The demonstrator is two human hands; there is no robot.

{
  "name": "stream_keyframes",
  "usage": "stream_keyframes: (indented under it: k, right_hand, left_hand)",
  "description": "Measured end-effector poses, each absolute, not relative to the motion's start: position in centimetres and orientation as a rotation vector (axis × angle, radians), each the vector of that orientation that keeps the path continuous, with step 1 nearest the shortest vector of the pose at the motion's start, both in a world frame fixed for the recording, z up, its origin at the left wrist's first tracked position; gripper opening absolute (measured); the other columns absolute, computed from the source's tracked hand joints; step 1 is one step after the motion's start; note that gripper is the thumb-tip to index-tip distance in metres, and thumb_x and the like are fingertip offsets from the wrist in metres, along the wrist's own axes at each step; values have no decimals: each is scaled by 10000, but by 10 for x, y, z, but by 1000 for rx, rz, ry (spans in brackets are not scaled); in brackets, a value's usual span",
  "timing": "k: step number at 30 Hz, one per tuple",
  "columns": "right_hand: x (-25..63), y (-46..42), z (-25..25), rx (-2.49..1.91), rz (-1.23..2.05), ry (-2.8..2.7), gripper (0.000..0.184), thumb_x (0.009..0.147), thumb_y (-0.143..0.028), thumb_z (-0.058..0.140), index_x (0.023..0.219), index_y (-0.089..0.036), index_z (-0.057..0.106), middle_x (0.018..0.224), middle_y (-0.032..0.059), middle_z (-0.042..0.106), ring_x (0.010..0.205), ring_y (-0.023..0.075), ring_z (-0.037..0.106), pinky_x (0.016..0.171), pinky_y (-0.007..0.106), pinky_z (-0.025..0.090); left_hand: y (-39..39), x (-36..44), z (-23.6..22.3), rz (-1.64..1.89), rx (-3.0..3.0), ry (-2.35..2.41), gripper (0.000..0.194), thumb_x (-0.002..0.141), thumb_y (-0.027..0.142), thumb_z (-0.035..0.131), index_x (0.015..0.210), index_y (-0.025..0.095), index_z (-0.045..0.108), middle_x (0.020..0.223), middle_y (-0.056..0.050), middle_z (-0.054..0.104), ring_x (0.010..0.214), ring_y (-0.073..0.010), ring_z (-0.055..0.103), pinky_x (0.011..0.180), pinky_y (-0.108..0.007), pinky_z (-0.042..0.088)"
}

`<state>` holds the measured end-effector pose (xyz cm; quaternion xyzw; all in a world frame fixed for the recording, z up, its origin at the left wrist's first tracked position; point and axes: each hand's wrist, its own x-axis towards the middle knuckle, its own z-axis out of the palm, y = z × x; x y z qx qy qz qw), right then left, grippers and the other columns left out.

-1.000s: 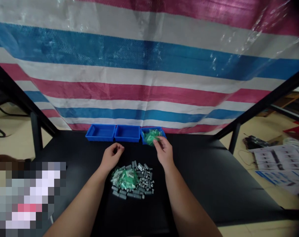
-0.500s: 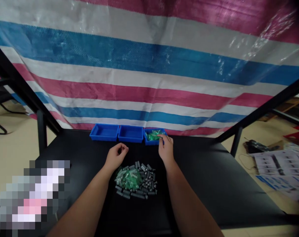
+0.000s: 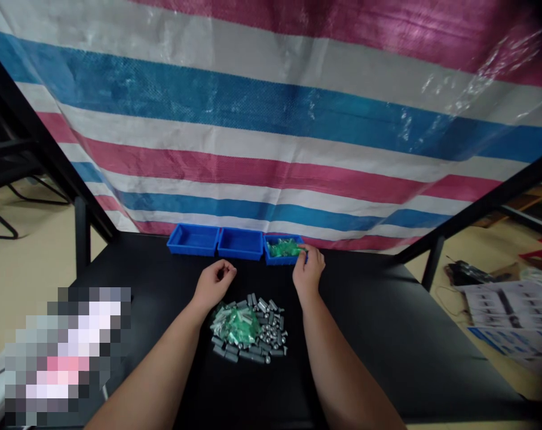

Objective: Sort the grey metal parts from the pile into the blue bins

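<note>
- In the head view, I have the right hand (image 3: 309, 270) at the right bin (image 3: 279, 261), with the fingers over its near right corner, beside the green bags (image 3: 282, 248) inside. I cannot tell whether they pinch one or only rest against it.
- My left hand (image 3: 214, 283) sits between the pile (image 3: 253, 352) and the bins, its fingers curled in and the thumb against the index; I see nothing in them. I take this as a parked pose, keeping that hand close to the parts.
- The pile, grey sleeves and screws (image 3: 271, 334) with more green bags (image 3: 241, 325) heaped on its left part, lies between my forearms, probably so both hands reach it easily.
- The left bin (image 3: 190, 251) and middle bin (image 3: 240, 255) show their blue floors; all three stand in a row along the far edge of the worktop (image 3: 378, 346), I judge to leave the middle for handling.
- Beyond that row the striped tarp (image 3: 275, 89) rises just behind, so forward travel looks limited.
- Sideways, I have wide flat surface right of my right forearm, as far as the sloping right edge.
</note>
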<state>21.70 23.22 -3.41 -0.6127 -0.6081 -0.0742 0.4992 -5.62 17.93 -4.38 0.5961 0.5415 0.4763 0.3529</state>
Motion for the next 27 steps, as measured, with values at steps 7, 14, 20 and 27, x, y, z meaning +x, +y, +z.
stream_keyframes:
  k: [7, 14, 20, 27]
  right_hand:
    - [212, 230, -39, -1573, -222, -1558, 299, 932, -294, 506, 1141, -278, 720, 1185, 86, 630, 1084, 275, 524, 1020, 467, 320]
    - [210, 229, -38, -1573, -118, -1633, 215, 881, -263, 575, 1030, -286, 728, 1149, 48, 671, 1142, 283, 502, 1116, 577, 195]
    - [210, 225, -33, -1490, -168, -1627, 225, 898, -319, 588, 1071, -294, 730, 1220, 50, 664, 1170, 275, 535, 1148, 562, 173]
    - [210, 229, -37, -1437, -82, -1696, 195, 917, -291, 563, 983, -281, 747, 1077, 27, 744, 1110, 256, 589, 1156, 586, 145]
  left_hand:
    - [179, -56, -44, 1205, 1577, 1418, 266, 858, 448, 612, 793, 193, 654, 607, 37, 495, 584, -124, 445, 556, -233, 330]
    - [181, -56, -46, 1198, 1584, 1431, 262, 863, 444, 612, 797, 193, 651, 612, 39, 497, 589, -122, 450, 558, -233, 332]
    - [180, -57, -45, 1200, 1576, 1419, 277, 856, 462, 610, 801, 193, 649, 611, 36, 497, 585, -126, 448, 556, -233, 328]
    - [181, -57, -46, 1209, 1567, 1420, 293, 845, 480, 613, 800, 194, 656, 618, 28, 506, 594, -132, 453, 565, -235, 333]
